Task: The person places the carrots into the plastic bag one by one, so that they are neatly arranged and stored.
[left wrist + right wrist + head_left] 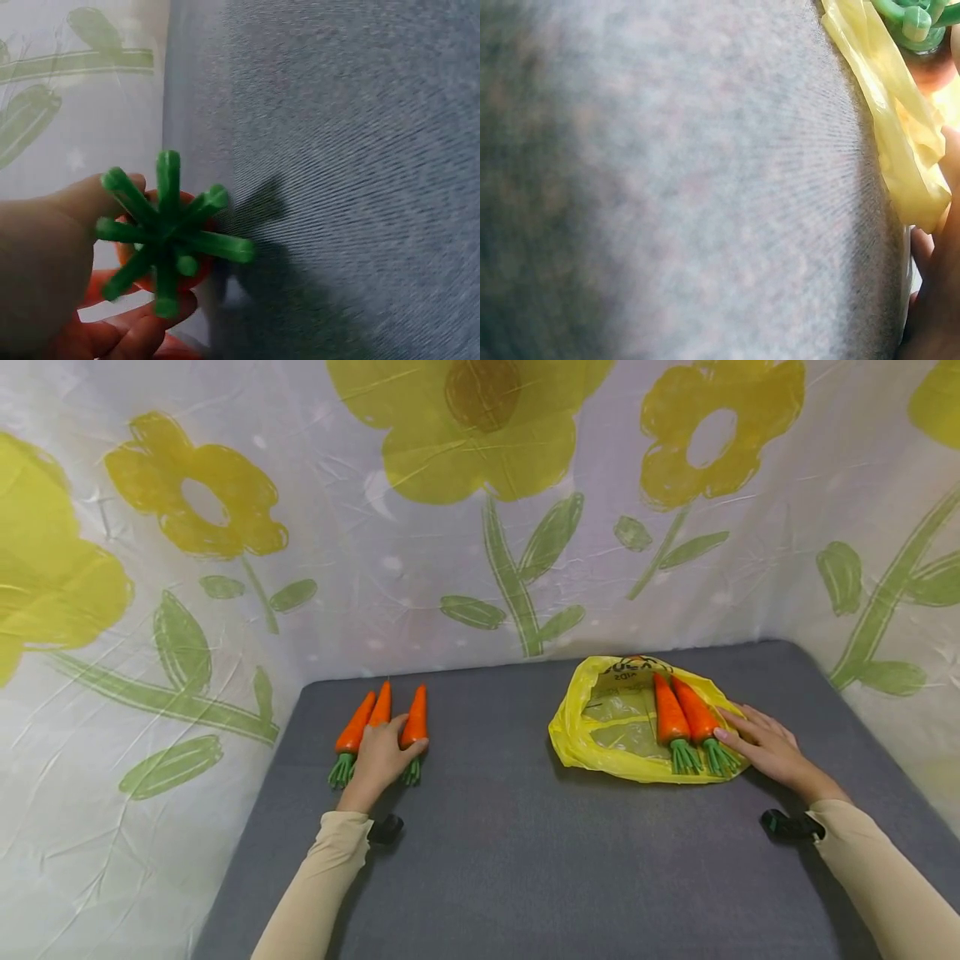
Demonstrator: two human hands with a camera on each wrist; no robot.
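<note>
On the left of the table, three orange toy carrots with green tops lie tips away from me. My left hand [378, 753] is over them, with thumb and fingers around the rightmost carrot [416, 717]. Its green top [166, 236] faces the left wrist camera. Beside that hand lie the leftmost carrot [352, 728] and the middle carrot [381, 702], partly hidden by it. A yellow plastic bag [581, 739] lies spread open at the right, with two carrots [672, 714] side by side in it. My right hand [768, 747] holds the bag's right rim, thumb beside the nearer carrot.
The grey cloth-covered table [487, 852] stretches between the two hands. A flower-printed curtain [360, 577] hangs along the back and both sides. Dark wrist-camera mounts [787, 825] sit at both cuffs, close above the table.
</note>
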